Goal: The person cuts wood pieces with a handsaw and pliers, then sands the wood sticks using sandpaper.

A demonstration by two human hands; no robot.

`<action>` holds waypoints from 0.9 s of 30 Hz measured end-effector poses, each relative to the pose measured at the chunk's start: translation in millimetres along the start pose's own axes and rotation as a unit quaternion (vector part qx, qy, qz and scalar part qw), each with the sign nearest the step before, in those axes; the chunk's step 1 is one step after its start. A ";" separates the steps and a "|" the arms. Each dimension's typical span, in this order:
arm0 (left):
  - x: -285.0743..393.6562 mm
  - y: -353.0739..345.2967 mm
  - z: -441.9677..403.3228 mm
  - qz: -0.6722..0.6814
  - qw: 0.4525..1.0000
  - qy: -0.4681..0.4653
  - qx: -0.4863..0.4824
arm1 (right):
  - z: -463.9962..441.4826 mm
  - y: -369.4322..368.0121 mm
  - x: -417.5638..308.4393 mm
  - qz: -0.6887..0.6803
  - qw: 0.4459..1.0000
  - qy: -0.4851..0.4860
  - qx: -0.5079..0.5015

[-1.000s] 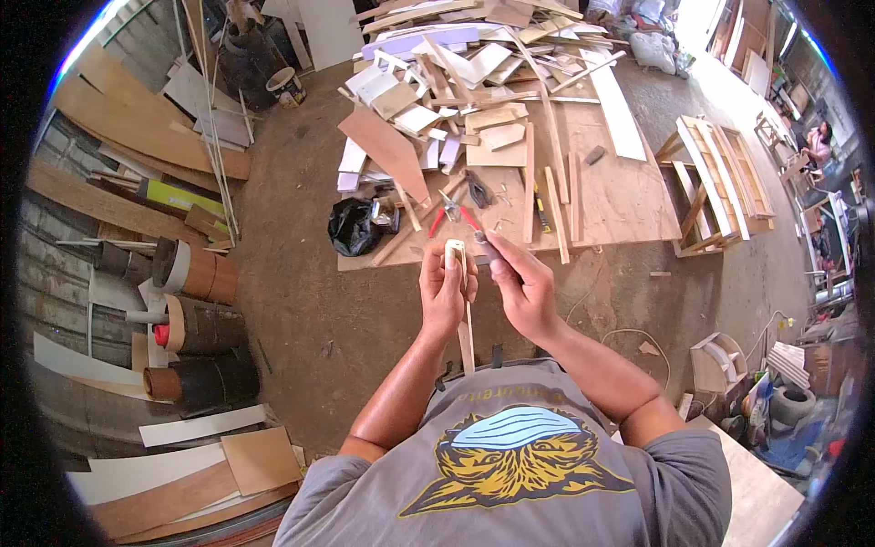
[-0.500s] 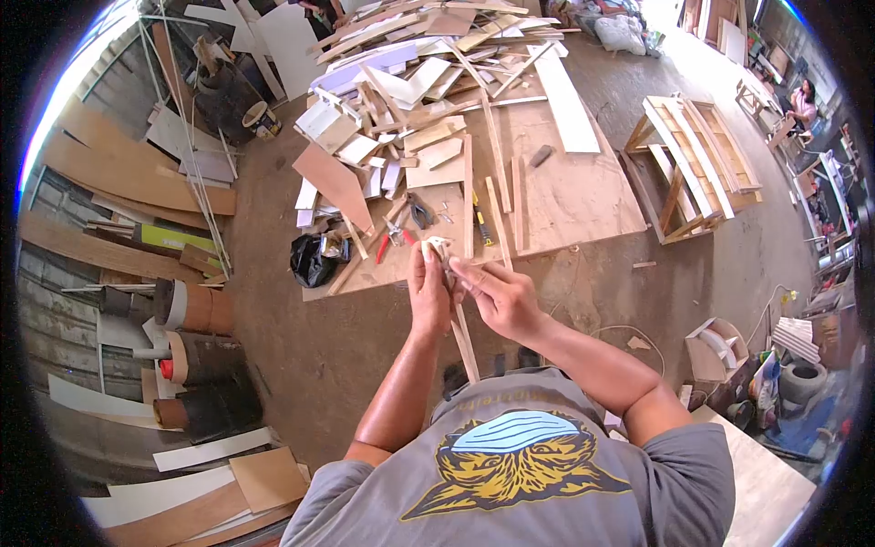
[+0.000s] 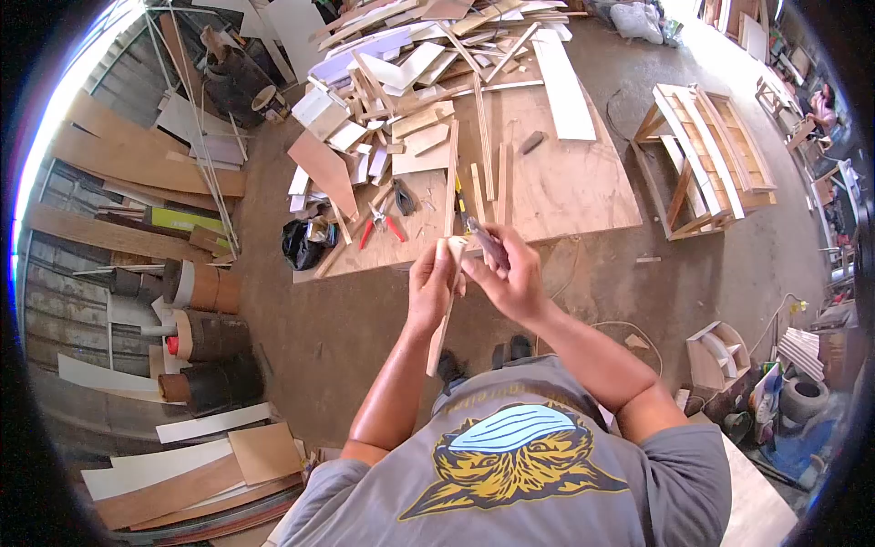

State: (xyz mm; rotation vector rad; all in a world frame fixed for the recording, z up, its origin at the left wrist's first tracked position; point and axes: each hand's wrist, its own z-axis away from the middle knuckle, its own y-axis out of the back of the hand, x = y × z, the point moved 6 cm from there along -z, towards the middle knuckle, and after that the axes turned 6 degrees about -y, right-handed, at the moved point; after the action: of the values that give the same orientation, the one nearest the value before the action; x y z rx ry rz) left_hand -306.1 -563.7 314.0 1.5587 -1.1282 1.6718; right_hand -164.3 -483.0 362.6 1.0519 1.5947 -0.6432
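Observation:
My left hand is closed around a narrow wooden strip, with its pale upper end above the fingers and its lower end pointing down toward my shirt. To its right, my right hand is closed on a dark, slim tool; its exact kind is unclear. That tool's tip points up and left, a little apart from the strip's end, while my right thumb is close to the strip. Just beyond my hands, red-handled pliers and dark-handled pliers lie on the worktable.
A pile of wood offcuts covers the table's far left. Near its front edge sits a black plastic bag. A slatted wooden frame stands on the floor at right; rolls and boards line the left wall. A seated person is far right.
My right hand has moved right, away from the strip's end, and more of the dark tool shows. The strip's lower end has swung left in my left hand.

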 end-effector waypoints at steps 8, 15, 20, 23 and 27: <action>-36.4 -14.8 17.5 -0.012 0.990 0.090 -0.107 | -18.8 24.3 52.7 -0.143 0.980 -0.139 0.004; -44.7 -15.2 44.0 -0.072 0.977 0.167 -0.113 | -33.1 59.2 73.7 -0.124 0.986 -0.109 0.036; -53.8 -11.7 36.0 -0.116 0.980 0.139 -0.086 | 0.5 66.6 31.9 0.131 0.985 0.105 0.046; -49.4 -19.8 35.2 -0.130 0.978 0.139 -0.086 | 11.8 60.0 43.3 0.257 0.955 0.145 0.033; -54.1 -19.6 33.4 -0.186 0.972 0.130 -0.061 | 22.9 49.8 50.9 0.371 0.913 0.169 -0.006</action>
State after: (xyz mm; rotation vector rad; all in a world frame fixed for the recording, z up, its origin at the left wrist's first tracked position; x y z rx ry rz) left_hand -265.1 -576.6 263.3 1.3285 -0.7364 1.4707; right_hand -111.7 -463.4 313.1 1.6940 1.3169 0.0736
